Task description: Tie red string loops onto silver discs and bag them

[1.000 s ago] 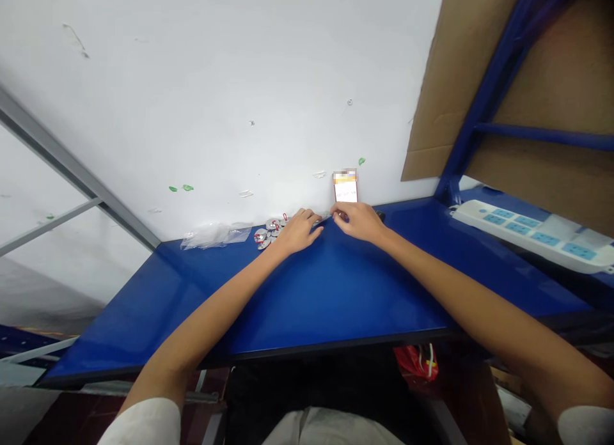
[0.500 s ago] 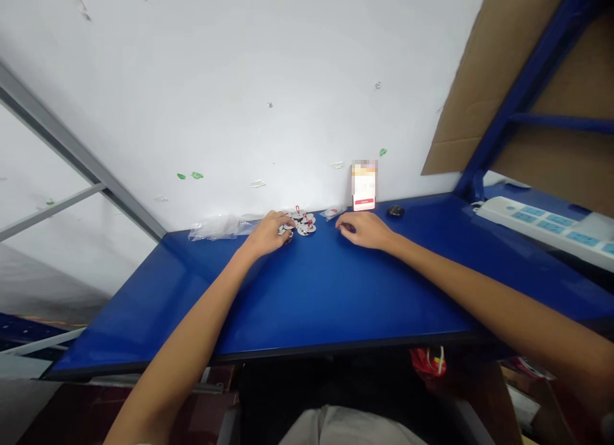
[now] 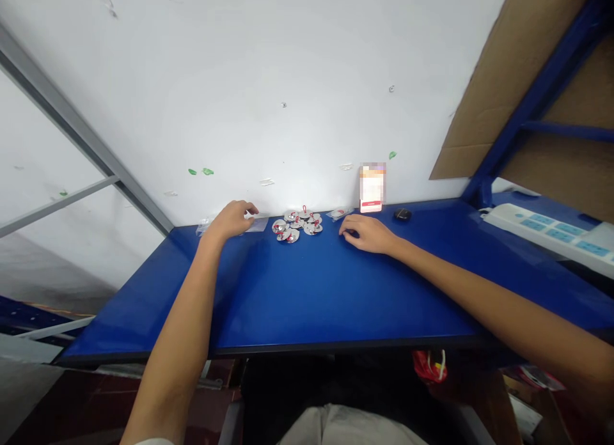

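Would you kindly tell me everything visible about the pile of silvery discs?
The pile of silvery discs is a loose heap of round, shiny, metal-looking pieces with red loops. Some overlap. It lies on the blue desk near the white wall, between the left hand and right hand, neither of which touches it. Finer markings are unclear.

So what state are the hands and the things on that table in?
Left hand: bent, thumb and fingers apart
Right hand: loosely curled
Clear plastic: lying, partly hidden
Silvery discs with red loops: heaped loosely
Small packet: lying, contents unclear
Phone: propped upright, screen lit
Black mouse-like object: lying down
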{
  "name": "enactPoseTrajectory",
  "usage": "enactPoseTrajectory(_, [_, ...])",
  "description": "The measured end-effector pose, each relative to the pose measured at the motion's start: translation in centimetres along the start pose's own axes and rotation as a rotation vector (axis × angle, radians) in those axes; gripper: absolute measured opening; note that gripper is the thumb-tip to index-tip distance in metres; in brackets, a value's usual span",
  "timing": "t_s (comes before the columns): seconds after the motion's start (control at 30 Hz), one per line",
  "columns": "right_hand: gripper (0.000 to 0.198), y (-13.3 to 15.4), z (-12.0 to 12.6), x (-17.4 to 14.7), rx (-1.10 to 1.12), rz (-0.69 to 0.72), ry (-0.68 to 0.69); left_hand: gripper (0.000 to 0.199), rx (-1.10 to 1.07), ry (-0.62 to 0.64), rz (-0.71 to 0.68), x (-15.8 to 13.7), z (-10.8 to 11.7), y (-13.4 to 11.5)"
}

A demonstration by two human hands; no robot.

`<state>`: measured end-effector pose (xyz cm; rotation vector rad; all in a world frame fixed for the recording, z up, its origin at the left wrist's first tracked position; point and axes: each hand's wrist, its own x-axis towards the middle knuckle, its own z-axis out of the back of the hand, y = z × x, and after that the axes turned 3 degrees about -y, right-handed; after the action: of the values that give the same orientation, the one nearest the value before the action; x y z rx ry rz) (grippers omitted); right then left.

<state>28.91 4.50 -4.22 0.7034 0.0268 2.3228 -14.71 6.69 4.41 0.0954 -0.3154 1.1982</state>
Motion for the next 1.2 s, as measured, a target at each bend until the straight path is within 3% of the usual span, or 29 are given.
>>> enactPoseTrajectory(0.1, [0.02,-0.1,-0.1,0.1,-0.002,0.003,0.009,0.056,0.023,0.127,0.031,-0.3,-0.7,1.4])
enactPoseTrajectory(0.23, [0.02,-0.2,-0.1,0.1,0.0,0.005,0.005,0.085,0.129,0.209,0.047,-0.3,-2.6,1.3])
enactPoseTrajectory(0.33, [0.02,-0.2,-0.1,0.1,0.004,0.008,0.001,0.071,0.207,0.199,0.082,-0.2,-3.5,1.0])
enactPoseTrajectory(0.43, [0.021,-0.2,-0.1,0.0,0.005,0.005,-0.007,0.039,0.205,0.126,0.108,-0.2,-3.2,0.9])
enactPoseTrajectory(0.57, [0.02,0.0,-0.1,0.0,0.032,-0.002,-0.007,0.034,0.1,-0.205,0.148,-0.2,-1.6,0.1])
enactPoseTrajectory(0.67, [0.021,1.2,0.2,0.3,0.224,-0.035,-0.106,0.033,-0.012,-0.422,0.073,-0.3,-1.1,-3.1])
enactPoseTrajectory(0.73, [0.025,2.5,0.5,0.6,0.509,-0.153,-0.194,0.032,-0.049,-0.492,-0.044,-0.6,-1.6,-6.5])
enactPoseTrajectory(0.83, [0.052,4.8,1.0,1.2,1.138,-0.394,-0.003,0.028,-0.038,-0.496,-0.308,-1.4,-3.6,-12.1])
enactPoseTrajectory(0.93, [0.058,6.4,1.0,1.5,1.5,-0.444,0.119,0.023,-0.066,-0.498,-0.521,-2.4,-5.8,-16.1])
enactPoseTrajectory(1.1, [0.031,6.7,0.3,1.4,1.649,-0.566,-0.118,0.023,-0.179,-0.389,-0.689,-3.1,-6.5,-18.1])
enactPoseTrajectory(1.2, [0.03,6.5,-0.1,1.3,1.601,-0.572,-0.082,0.035,-0.293,-0.326,-0.657,-3.3,-5.8,-18.1])
